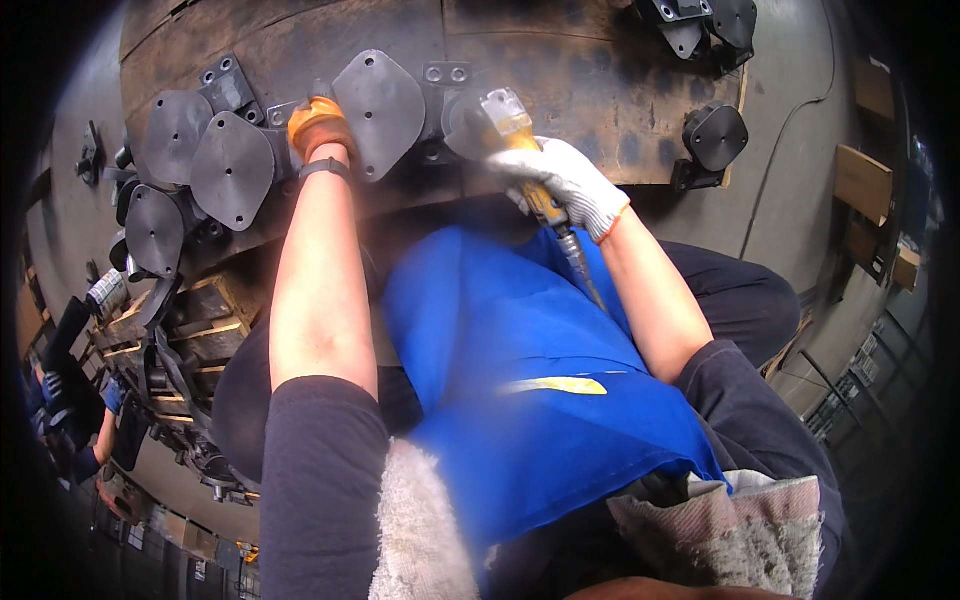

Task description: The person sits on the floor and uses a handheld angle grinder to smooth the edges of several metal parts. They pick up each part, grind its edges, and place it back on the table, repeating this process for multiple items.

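My left hand point(320, 126), in an orange glove, is closed at the left edge of an upright-looking black diamond-shaped metal plate point(376, 118). Its fingers are mostly hidden, so what they grip cannot be made out. In a white knit glove, my right hand point(565, 180) is wrapped round a yellow power tool point(543, 203). The tool's silver head point(507, 108) points away from me, beside a greyish round shape smeared by blur. At the tool's near end a metal hose fitting point(577, 255) hangs down over my blue apron point(520, 330). A small two-hole bracket point(446, 74) lies between plate and tool.
More black plates point(232, 172) with brackets crowd the left of the stained wooden board point(560, 50). A single mount point(716, 138) sits at its right edge, others at the far right corner. Wooden pallets point(205, 310) stand lower left, near another person's gloved hand point(115, 395). Cardboard boxes point(864, 185) stand right.
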The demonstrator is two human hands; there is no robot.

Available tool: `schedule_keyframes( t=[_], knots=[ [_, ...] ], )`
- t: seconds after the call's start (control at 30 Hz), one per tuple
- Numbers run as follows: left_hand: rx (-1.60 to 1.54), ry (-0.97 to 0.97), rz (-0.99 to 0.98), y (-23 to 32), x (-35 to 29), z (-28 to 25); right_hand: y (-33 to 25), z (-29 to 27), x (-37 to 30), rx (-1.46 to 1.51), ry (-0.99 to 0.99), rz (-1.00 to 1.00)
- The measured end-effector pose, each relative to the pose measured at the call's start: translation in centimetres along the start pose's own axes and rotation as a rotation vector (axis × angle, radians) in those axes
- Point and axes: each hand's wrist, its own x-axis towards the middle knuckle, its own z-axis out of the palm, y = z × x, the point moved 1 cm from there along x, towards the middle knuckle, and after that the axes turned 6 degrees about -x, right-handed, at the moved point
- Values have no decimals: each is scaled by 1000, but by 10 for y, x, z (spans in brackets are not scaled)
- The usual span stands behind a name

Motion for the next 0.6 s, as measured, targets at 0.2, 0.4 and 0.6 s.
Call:
schedule_keyframes(
  t=[0.2, 0.4, 0.6],
  knots=[
    [29, 25, 59, -9, 3, 5, 17, -7, -21, -93, -22, -6],
    [75, -29, 44, -6, 4, 7, 27, -7, -14, -234, -15, -94],
    [586, 6, 412, -18, 12, 12, 18, 1, -14, -304, -23, -52]
  ],
)
